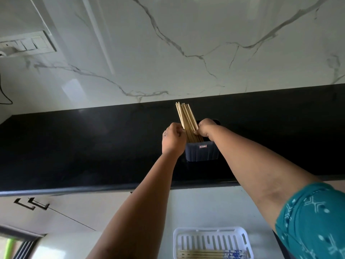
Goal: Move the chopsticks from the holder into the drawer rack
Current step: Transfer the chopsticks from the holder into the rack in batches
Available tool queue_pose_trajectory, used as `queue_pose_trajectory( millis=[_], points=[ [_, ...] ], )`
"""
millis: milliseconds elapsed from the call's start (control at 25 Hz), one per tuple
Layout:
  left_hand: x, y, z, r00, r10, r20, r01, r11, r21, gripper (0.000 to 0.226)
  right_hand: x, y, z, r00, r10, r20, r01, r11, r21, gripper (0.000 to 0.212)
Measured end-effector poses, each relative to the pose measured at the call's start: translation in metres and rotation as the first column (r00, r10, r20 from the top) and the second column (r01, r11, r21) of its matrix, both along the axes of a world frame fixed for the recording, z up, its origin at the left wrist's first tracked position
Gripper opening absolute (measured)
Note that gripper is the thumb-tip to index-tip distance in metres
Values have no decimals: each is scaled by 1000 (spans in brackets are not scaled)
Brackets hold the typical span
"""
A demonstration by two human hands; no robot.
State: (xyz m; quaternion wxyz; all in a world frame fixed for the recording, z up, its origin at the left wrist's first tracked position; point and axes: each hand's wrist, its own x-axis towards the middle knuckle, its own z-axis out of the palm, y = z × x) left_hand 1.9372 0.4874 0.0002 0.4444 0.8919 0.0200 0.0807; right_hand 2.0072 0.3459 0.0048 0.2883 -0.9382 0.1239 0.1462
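In the head view, a bundle of pale wooden chopsticks (185,121) stood leaning up and to the left out of a dark blue ribbed plastic holder (202,151), which sat on a glossy black stone counter (84,146) below a white marble-veined wall (168,43). The left hand (174,140) was curled closed against the left side of the bundle, fingers wrapped toward the sticks, and the right hand (205,128) was closed on the right side just above the holder's rim, so the bundle appeared pinched between the two; how many sticks each hand truly had hold of could not be told. Near the bottom edge, a white slotted plastic drawer rack (213,242) lay well apart from the holder, with a few chopsticks (205,256) already lying flat in it, some with blue patterned ends. The task looked partly done, with the larger share of sticks yet in the holder. Judging from this, the risks were that a loose two-sided squeeze might let inner sticks slip and scatter on the counter when lifted, or that the light holder might tip or rise with the bundle if the sticks jammed against its wall.
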Motion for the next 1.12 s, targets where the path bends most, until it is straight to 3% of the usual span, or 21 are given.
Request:
queue_pose_trajectory(
  millis=[160, 600, 840, 1000, 1120],
  points=[
    [-2, 2, -1, 1000, -3, -3, 3, 999, -32, 30, -3, 1, 0, 997, 53, 50, -52, 998, -28, 29],
    [-12, 5, -4, 1000, 17, 17, -17, 1000, -24, 31, -10, 1, 1, 986, 99, 133, -74, 980, -185, 45],
    [-16, 5, 3, 999, 44, 24, -42, 995, -91, 49, -12, -2, 5, 978, 128, 167, -92, 974, -207, 43],
    [-25, 2, 19, 999, 34, 34, -30, 992, -125, 46, -26, -6, 27, 919, 23, 395, -29, 1000, 9, 24],
    [-41, -13, 47, 998, 55, 34, -41, 949, -313, 37, -57, -5, 67, 752, -12, 659, -59, 995, 85, 14]
  ],
)
